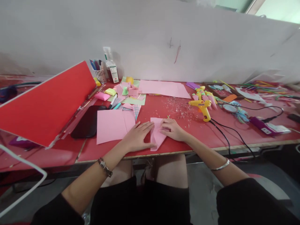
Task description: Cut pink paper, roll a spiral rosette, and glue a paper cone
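A small piece of pink paper [155, 137] lies near the table's front edge, one side of it folded over. My left hand [138, 137] rests flat on the table to its left, with fingers stretched out and the fingertips and thumb touching the paper's left edge. On the paper's upper right part, my right hand [173, 129] has its fingers bent and pressed together on the folded edge. The fingertips partly hide the fold. Larger pink sheets [111, 125] lie just left of my left hand.
A yellow glue gun [203, 109] with a black cord stands to the right. Behind it lie pink and yellow crafted pieces [206, 96]. A black phone-like slab [87, 122], a leaning red board [58, 100], a bottle [112, 70] and a pen cup [100, 75] are on the left.
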Demonstrator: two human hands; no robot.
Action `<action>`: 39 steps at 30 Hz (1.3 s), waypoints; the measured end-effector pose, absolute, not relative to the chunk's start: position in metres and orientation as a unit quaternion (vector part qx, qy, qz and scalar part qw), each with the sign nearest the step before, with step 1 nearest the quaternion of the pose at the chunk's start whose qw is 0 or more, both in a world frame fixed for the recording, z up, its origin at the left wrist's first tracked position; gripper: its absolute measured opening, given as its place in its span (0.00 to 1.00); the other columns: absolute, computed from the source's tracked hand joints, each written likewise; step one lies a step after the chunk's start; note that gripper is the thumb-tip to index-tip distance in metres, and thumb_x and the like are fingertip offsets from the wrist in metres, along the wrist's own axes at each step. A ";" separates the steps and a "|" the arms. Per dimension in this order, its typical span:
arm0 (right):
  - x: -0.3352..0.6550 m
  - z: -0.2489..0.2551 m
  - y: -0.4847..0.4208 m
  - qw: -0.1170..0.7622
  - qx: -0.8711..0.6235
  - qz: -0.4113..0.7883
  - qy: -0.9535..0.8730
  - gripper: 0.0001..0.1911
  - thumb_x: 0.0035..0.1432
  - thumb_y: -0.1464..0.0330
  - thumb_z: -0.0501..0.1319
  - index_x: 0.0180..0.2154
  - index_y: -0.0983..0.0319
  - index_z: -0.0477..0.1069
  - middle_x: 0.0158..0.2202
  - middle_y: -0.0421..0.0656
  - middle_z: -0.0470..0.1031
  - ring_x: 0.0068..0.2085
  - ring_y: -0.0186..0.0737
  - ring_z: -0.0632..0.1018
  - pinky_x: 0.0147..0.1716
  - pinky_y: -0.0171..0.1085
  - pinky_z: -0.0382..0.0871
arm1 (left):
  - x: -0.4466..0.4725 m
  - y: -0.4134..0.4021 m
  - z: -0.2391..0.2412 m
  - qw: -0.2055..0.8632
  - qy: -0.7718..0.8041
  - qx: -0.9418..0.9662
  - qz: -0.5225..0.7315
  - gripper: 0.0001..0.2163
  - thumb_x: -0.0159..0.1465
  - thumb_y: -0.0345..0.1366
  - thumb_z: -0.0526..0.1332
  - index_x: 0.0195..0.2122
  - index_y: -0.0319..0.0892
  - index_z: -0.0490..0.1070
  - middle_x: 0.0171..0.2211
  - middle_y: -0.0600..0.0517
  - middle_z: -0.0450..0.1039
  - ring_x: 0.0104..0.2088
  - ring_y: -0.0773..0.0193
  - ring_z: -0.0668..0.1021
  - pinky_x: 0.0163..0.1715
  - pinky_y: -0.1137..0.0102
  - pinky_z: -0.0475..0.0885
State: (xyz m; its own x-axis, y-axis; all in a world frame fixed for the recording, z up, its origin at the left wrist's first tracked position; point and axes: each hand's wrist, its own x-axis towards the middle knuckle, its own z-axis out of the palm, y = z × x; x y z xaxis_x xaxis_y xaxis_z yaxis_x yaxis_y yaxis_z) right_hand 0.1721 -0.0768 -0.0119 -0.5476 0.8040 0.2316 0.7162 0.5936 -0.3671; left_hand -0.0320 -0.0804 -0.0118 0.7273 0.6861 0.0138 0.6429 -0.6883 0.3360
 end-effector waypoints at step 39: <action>0.161 -0.016 -0.069 0.236 -0.467 0.124 -0.843 0.09 0.53 0.67 0.52 0.23 0.62 0.61 0.24 0.41 0.67 0.27 0.34 0.67 0.28 0.32 0.57 | -0.031 -0.078 -0.017 0.142 0.380 0.909 0.096 0.35 0.55 0.54 0.50 0.58 0.36 0.47 0.59 0.45 0.48 0.57 0.56 0.55 0.56 0.61 0.49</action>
